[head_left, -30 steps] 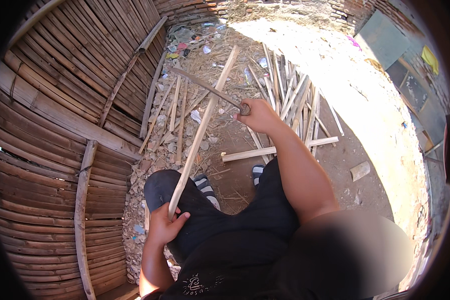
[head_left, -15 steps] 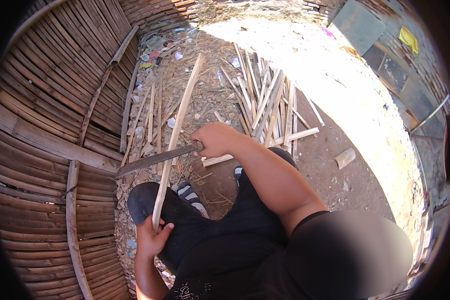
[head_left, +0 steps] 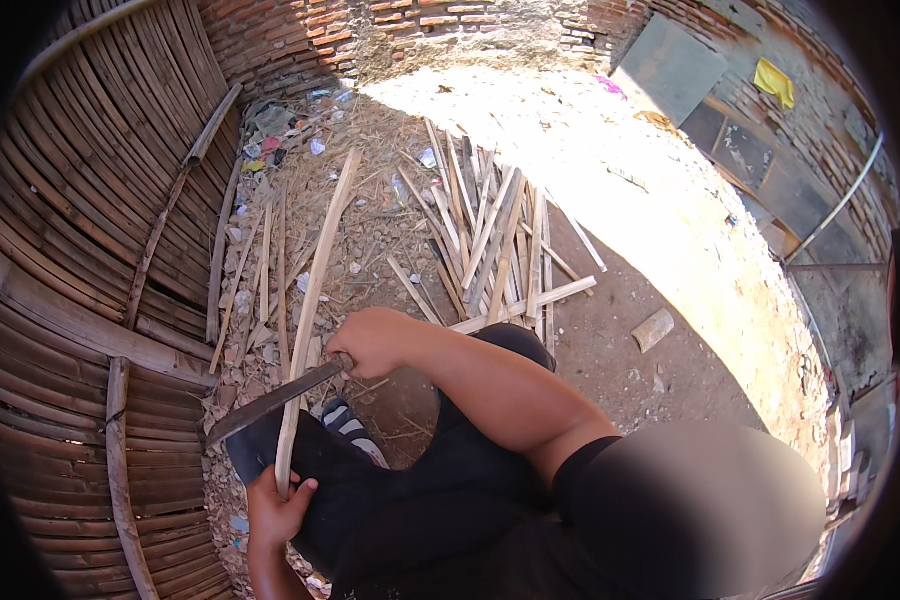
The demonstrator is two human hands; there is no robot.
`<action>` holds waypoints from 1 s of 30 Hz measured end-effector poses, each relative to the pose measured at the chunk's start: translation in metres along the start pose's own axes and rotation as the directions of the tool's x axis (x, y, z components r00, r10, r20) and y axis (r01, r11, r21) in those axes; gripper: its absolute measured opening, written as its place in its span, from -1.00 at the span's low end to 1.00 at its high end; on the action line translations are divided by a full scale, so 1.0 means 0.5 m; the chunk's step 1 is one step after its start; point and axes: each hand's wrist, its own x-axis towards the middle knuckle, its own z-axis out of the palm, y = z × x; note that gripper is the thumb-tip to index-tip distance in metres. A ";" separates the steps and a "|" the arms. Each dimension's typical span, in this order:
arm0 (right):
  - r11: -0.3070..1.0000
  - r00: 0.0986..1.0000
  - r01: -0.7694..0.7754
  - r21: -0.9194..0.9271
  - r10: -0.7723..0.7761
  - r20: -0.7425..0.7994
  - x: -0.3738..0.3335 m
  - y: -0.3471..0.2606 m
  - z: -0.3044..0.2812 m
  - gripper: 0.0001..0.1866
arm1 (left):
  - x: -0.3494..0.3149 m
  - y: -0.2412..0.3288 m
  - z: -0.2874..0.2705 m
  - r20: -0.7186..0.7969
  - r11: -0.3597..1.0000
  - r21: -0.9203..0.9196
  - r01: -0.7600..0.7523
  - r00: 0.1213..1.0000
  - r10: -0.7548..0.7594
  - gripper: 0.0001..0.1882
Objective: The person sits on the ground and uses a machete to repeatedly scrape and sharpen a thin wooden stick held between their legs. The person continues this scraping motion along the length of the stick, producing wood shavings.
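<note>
A long pale strip of split wood or bamboo (head_left: pixel 320 255) slants up and away from my lap. My left hand (head_left: pixel 277 508) is closed around its near end, thumb along the side. In my right hand (head_left: pixel 370 340) is a long machete (head_left: pixel 273 402), gripped at the handle, which the fingers mostly hide. Its dark blade lies across the strip a short way above my left hand, the tip pointing left toward the bamboo wall. Beneath the strip is my left leg in dark trousers, and a striped sandal or sock (head_left: pixel 348 425) shows beside it.
Beyond my right arm lies a loose pile of pale strips (head_left: pixel 495 235). A wall of bamboo slats (head_left: pixel 55 300) stands close on the left. A short cut piece (head_left: pixel 653 330) sits on the dirt at right. Rubble and litter (head_left: pixel 270 150) cover the ground by a brick wall (head_left: pixel 280 45).
My right hand has drawn the machete down along the strip, nearer my left hand. The left hand keeps its hold on the near end. The whole view has shifted a little.
</note>
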 end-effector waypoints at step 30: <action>0.867 0.784 -0.408 0.286 0.493 -0.377 -0.032 0.114 -0.084 -0.56 | 0.001 0.006 -0.012 0.054 0.999 -0.033 0.004 0.999 -0.002 -0.67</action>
